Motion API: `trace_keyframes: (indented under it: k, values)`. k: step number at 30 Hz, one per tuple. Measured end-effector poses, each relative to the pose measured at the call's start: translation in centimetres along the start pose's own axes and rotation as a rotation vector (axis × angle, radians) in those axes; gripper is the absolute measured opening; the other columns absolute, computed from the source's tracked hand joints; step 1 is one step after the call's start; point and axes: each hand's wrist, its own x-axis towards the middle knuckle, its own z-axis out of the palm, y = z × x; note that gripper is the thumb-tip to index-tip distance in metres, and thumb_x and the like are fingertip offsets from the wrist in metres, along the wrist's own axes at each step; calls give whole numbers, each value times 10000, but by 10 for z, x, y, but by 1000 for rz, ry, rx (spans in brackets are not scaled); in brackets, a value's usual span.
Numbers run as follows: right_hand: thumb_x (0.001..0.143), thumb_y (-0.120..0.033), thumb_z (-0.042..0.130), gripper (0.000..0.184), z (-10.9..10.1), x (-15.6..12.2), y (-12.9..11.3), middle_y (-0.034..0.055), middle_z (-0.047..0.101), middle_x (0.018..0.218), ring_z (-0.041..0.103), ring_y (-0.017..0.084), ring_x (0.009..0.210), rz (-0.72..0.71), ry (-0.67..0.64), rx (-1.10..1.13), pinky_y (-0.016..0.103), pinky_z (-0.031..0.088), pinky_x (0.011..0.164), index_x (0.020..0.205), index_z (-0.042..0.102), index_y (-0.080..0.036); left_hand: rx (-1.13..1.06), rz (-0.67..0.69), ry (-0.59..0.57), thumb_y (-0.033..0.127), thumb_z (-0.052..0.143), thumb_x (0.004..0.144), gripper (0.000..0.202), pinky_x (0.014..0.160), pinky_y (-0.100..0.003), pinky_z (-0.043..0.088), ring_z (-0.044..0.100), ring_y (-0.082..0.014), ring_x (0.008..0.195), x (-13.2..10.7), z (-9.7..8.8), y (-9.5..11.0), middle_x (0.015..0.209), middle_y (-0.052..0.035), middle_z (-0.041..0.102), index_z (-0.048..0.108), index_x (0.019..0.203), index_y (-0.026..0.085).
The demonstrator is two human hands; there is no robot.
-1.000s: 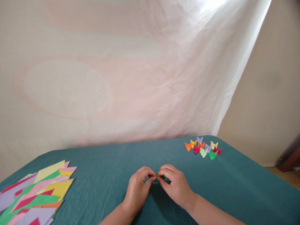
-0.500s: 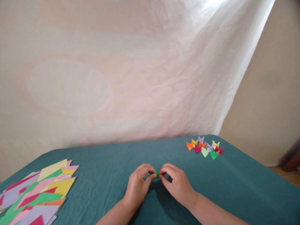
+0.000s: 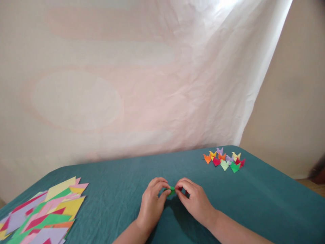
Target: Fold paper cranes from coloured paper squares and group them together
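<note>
Between my two hands is a small piece of folded green paper (image 3: 172, 191), mostly covered by the fingers. My left hand (image 3: 154, 200) pinches its left end between thumb and fingertips. On the other end, the thumb and forefinger of my right hand (image 3: 194, 200) are closed in a pinch. Both hands are just above the dark green tablecloth (image 3: 114, 196), near the middle front of the table. How the paper is folded cannot be made out.
At the left lies a spread pile of coloured paper sheets (image 3: 63, 206). Several small folded paper birds (image 3: 224, 164) in mixed colours stand in a group at the back right. A pale cloth (image 3: 142, 84) hangs behind the table.
The view has shifted slightly, so the pile and birds appear a little farther right. My hands keep their pinch on the green paper, and a little more of it shows between them.
</note>
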Motion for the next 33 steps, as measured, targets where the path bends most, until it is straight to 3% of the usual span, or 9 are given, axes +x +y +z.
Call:
trace_keyframes:
  k: [3, 5, 9, 11, 16, 19, 23, 28, 33]
  values:
    - [870, -138, 496, 125, -1, -1, -2, 19, 602, 822, 566, 161, 764, -21, -31, -1, 268, 429, 701, 834, 588, -215, 132, 131, -32, 186, 544, 852, 138, 800, -326, 419, 554, -203, 874, -2, -2, 4, 889, -57, 629, 677, 822, 210]
    - [889, -166, 477, 122, -2, 0, -5, 23, 607, 839, 569, 160, 770, -11, -27, 37, 267, 432, 698, 860, 586, -215, 122, 115, -39, 193, 537, 853, 156, 769, -321, 414, 551, -200, 819, -2, -2, 6, 809, -47, 631, 678, 790, 207]
    - [917, -241, 447, 135, -3, 0, -6, 36, 625, 889, 592, 161, 799, 131, 32, 143, 259, 450, 678, 966, 569, -211, -133, -207, 41, 213, 601, 781, 116, 681, -270, 420, 570, -174, 714, 3, 0, -4, 722, -26, 638, 664, 690, 180]
    - [896, -262, 484, 126, -1, 0, -4, 32, 635, 890, 601, 164, 800, 192, -10, 177, 254, 454, 654, 972, 571, -212, -312, -391, 77, 276, 644, 742, 132, 631, -245, 417, 562, -158, 653, 5, 2, -13, 674, -17, 634, 664, 672, 165]
    - [758, -268, 651, 302, 5, 0, 0, 29, 635, 956, 600, 160, 749, 328, -14, 183, 257, 454, 634, 1033, 543, -205, -675, -587, 122, 383, 732, 650, 246, 512, -181, 354, 448, -81, 510, 4, 8, -25, 592, 33, 574, 655, 693, 153]
    - [766, -276, 643, 211, 6, 1, -1, 14, 650, 842, 597, 156, 717, 354, -70, 213, 256, 449, 647, 948, 580, -188, -788, -647, 137, 401, 751, 628, 283, 516, -173, 374, 453, -71, 514, 3, 9, -24, 618, 41, 566, 639, 713, 155]
    - [817, -263, 587, 87, 3, 2, -2, -2, 639, 749, 585, 147, 704, 300, -115, 256, 237, 435, 655, 832, 614, -182, -820, -648, 84, 411, 748, 631, 299, 537, -184, 415, 498, -89, 557, 3, 10, -21, 654, 40, 565, 610, 733, 166]
    - [856, -256, 536, 139, 3, 0, -2, -15, 598, 703, 547, 130, 658, 248, -69, 245, 215, 403, 599, 768, 610, -178, -709, -512, -83, 348, 683, 704, 218, 558, -203, 432, 543, -124, 618, 2, 11, -12, 655, 8, 585, 598, 758, 155]
    - [866, -266, 534, 136, 2, 0, -6, -17, 589, 702, 537, 125, 647, 212, -68, 243, 212, 404, 606, 783, 600, -180, -516, -416, -82, 310, 606, 771, 155, 579, -214, 421, 533, -127, 614, 0, 10, 0, 669, -2, 589, 612, 776, 155]
